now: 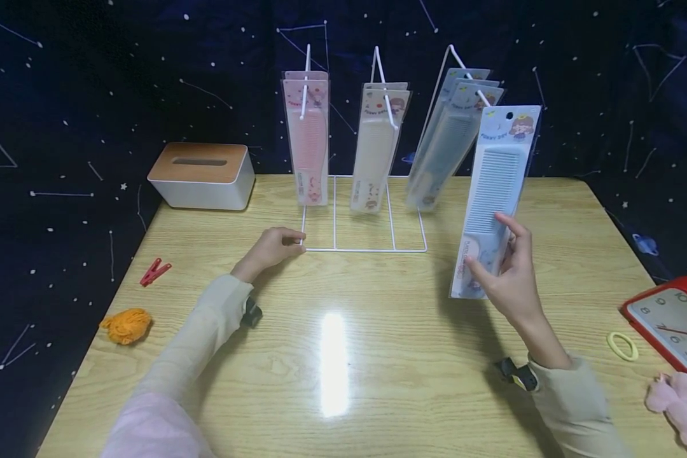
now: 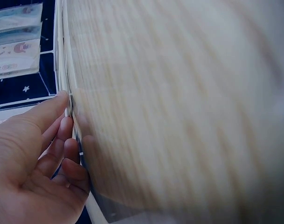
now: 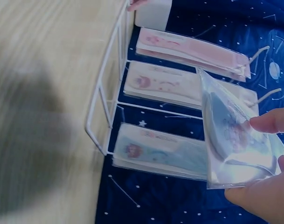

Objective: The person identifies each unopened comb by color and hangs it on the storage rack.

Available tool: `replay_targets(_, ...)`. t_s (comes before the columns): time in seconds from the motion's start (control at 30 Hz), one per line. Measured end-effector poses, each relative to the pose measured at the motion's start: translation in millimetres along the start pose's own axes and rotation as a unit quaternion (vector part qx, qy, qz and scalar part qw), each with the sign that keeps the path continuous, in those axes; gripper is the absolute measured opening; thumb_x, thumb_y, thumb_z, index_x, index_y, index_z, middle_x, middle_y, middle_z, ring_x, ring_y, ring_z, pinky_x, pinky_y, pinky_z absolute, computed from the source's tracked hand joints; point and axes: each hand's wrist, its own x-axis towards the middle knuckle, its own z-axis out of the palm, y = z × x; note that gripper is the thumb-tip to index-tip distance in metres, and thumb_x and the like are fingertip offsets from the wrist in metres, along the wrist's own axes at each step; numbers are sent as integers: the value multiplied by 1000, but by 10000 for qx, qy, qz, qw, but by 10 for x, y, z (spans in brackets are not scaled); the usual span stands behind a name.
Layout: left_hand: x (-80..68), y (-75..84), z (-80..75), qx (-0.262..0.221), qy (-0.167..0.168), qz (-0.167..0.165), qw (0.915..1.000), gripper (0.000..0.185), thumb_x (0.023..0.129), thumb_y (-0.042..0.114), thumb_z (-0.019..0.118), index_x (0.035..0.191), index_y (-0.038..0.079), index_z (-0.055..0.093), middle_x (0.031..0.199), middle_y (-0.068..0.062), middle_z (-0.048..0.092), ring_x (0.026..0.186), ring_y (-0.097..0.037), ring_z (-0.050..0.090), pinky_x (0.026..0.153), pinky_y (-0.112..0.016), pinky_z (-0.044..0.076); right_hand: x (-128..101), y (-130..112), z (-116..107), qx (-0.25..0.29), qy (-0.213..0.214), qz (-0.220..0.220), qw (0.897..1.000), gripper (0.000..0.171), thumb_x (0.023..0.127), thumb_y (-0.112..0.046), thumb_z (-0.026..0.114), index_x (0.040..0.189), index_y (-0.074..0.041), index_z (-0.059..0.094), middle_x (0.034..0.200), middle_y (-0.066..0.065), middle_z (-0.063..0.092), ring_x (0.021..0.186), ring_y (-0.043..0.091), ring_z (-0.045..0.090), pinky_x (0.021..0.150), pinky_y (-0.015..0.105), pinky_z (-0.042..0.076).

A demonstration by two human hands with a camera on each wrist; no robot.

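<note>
A white wire rack (image 1: 366, 250) stands at the back middle of the wooden table (image 1: 378, 381). Its three hooks carry packaged combs: pink (image 1: 309, 143), cream (image 1: 374, 149) and blue (image 1: 446, 143). My left hand (image 1: 275, 247) lies at the front-left corner of the rack's base, with thumb and curled fingers (image 2: 69, 154) on the wire (image 2: 62, 56). To the right of the rack, my right hand (image 1: 489, 245) pinches the lower end of another blue comb package (image 1: 495, 191) and holds it upright off the table. In the right wrist view this package (image 3: 235, 140) is close to the hanging blue ones (image 3: 155, 151).
A white tissue box (image 1: 201, 175) with a wooden lid sits at the back left. A red clothespin (image 1: 154, 271) and an orange yarn ball (image 1: 127, 326) lie near the left edge. A red clock (image 1: 672, 324), a yellow hair tie (image 1: 622, 345) and a pink plush (image 1: 678, 407) are at the right edge.
</note>
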Motion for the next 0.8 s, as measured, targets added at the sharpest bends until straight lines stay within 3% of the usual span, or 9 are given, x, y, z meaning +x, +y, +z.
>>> replay_targets(0.57,0,11,1,-132,-14,7,9999,37,90,15,65,123,-1,60,118,-18,63,114,-30,55,104,-44,40,10,92,56,-311,-6,162,9994,81,80,18,58,145,-15,24,133,4,34,111,7,46,84,9,45)
replay_targets(0.8,0,14,1,-70,27,94,9999,37,90,14,65,123,-2,61,117,-19,63,112,-30,56,102,-42,42,199,146,71,-269,-360,393,9982,78,84,10,60,146,-17,21,127,7,36,104,6,49,78,11,47)
